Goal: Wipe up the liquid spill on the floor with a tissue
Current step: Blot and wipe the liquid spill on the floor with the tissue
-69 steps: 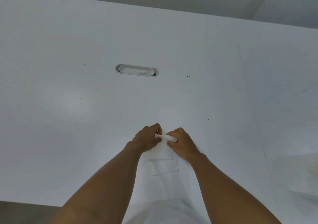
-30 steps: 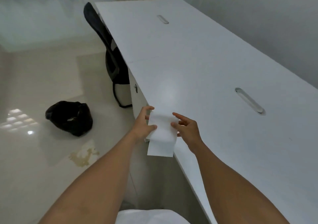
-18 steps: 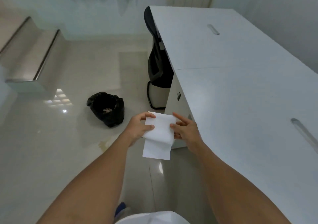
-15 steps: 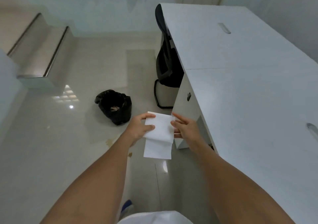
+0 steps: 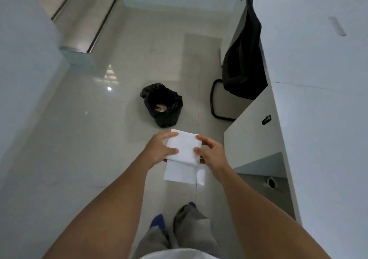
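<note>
I hold a folded white tissue (image 5: 183, 149) in both hands at about waist height above the glossy tiled floor (image 5: 89, 139). My left hand (image 5: 159, 149) pinches its left edge and my right hand (image 5: 211, 153) pinches its right edge. A loose flap hangs down below the fold. A thin brownish strip of the spill (image 5: 202, 160) peeks out beside the fold; the tissue and my hands hide the rest of it.
A bin lined with a black bag (image 5: 162, 104) stands on the floor just beyond my hands. A black chair (image 5: 243, 59) is tucked against the long white desk (image 5: 318, 79) with its drawer unit (image 5: 253, 139) on the right. Steps (image 5: 85, 30) rise at far left. My feet (image 5: 179, 225) are below.
My view has swung from the desk top down to the floor. My hands carried the tissue off the desk and now hold it over the spot where the spill was showing.
</note>
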{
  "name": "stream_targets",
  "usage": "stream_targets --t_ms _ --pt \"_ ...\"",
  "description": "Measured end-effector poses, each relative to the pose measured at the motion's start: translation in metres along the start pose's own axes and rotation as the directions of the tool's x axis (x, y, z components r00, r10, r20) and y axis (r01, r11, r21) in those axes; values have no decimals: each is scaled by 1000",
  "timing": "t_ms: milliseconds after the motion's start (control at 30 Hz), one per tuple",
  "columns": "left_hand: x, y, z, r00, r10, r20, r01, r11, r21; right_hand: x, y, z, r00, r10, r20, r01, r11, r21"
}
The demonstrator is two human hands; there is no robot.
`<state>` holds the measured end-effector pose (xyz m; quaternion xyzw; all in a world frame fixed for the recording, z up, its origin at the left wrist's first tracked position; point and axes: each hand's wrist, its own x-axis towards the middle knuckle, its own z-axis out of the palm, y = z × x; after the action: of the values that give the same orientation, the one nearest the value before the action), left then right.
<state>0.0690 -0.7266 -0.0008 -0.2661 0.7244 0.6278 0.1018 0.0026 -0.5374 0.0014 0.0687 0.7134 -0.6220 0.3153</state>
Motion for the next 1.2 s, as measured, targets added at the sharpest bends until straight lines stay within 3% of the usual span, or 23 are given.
stream_targets --t_ms 200,367,600,900,1033,1200 --pt "41 -40 -12 996 -34 -82 33 999 -15 62 10 23 995 52 85 -43 993 -106" --pt "107 -98 -14 993 -18 -118 22 999 32 132 58 39 995 54 79 -40 984 -171" --pt "250 -249 -12 996 22 -92 -11 992 127 273 198 74 1000 8 -19 -13 960 -279" --pt "424 -490 31 987 130 -90 -105 964 244 463 417 102 993 -114 10 109 910 -400" --pt "469 -558 48 979 176 -104 -135 940 314 510 486 104 985 -171 35 168 879 -446" --pt "481 -597 70 986 154 -61 -116 904 410 523 542 96 989 -146 38 145 856 -496"
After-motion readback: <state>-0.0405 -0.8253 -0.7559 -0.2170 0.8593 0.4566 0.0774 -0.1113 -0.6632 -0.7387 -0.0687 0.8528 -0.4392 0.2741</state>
